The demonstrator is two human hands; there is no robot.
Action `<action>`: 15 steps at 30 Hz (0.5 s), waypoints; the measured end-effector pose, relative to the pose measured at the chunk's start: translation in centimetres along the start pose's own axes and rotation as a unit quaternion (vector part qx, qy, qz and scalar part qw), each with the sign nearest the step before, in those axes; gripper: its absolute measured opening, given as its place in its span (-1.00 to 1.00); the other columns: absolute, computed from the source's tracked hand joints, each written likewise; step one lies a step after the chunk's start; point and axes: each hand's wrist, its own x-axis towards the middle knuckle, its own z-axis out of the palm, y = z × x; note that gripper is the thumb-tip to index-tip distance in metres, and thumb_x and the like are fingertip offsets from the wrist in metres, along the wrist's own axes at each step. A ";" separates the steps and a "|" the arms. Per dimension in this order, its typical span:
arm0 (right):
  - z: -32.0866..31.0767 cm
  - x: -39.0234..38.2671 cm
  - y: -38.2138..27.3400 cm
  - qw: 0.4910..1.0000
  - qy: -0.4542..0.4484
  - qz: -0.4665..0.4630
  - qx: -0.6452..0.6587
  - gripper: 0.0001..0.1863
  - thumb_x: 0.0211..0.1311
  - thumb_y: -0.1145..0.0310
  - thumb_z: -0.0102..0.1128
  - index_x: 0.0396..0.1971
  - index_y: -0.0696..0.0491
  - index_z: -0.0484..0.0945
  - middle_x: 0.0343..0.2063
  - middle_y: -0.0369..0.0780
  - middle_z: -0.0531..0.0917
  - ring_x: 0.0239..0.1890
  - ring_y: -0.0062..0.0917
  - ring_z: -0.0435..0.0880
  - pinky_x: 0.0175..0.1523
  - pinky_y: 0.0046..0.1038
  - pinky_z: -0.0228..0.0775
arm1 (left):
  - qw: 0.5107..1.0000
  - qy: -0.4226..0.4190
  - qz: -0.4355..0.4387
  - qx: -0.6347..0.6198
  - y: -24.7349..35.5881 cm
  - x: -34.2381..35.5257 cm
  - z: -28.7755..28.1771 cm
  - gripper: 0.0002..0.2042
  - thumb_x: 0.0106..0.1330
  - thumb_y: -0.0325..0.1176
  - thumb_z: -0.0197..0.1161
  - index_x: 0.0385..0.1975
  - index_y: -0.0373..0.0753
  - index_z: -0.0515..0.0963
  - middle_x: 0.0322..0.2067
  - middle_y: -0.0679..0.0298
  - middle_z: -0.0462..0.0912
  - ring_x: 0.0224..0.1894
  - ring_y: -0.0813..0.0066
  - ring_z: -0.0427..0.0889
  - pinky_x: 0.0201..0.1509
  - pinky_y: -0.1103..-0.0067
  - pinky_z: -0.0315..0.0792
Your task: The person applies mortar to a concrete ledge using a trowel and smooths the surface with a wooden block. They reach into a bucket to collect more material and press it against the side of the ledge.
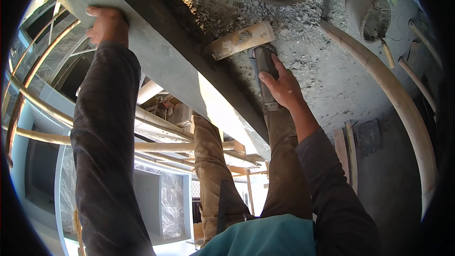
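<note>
While your right hand is wrapped around the grey float, note that the tool's long axis runs almost straight away from you, its far end just under the short bamboo offcut lying on the rough concrete slab. The float sits on the slab right beside the dark inner face of the parapet, so your right hand is the nearer one by far; fingers are closed over the tool's top, thumb on its left side, wrist bent slightly and forearm coming up from the lower right.

Your left hand is well apart, up on the pale plastered parapet ledge, fingers curled over its outer edge and clamped there, arm stretched nearly straight. Beyond the ledge you look down through bamboo scaffolding poles. A curved bamboo pole and a cement-caked bucket lie to the right, near but not touching the float.
</note>
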 end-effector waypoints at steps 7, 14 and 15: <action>8.8 1.3 -3.0 0.985 -0.145 -0.011 0.098 -0.10 0.26 -0.23 0.01 0.47 0.04 0.16 0.11 0.22 0.55 0.22 -0.01 0.54 0.27 -0.17 0.37 | 0.999 0.021 -0.009 -0.032 -0.3 0.7 1.8 -0.14 0.38 0.33 -0.19 0.26 -0.49 0.28 0.25 -0.22 0.40 0.25 -0.20 0.44 0.38 0.17 0.29; 8.3 5.3 -12.1 0.979 -0.120 -0.114 0.115 -0.14 0.34 -0.24 -0.09 0.43 0.10 0.20 0.21 0.08 0.52 0.27 -0.06 0.49 0.32 -0.19 0.36 | 0.993 0.029 -0.008 -0.118 -1.0 1.8 3.2 -0.16 0.38 0.30 -0.14 0.26 -0.49 0.29 0.27 -0.30 0.36 0.31 -0.21 0.39 0.42 0.17 0.24; 8.6 5.3 -12.1 0.980 -0.119 -0.113 0.115 -0.14 0.34 -0.24 -0.09 0.43 0.10 0.20 0.21 0.08 0.52 0.27 -0.06 0.49 0.32 -0.19 0.36 | 0.992 0.026 -0.010 -0.125 -1.0 1.8 3.2 -0.16 0.38 0.29 -0.13 0.26 -0.49 0.28 0.27 -0.30 0.36 0.32 -0.22 0.38 0.43 0.17 0.23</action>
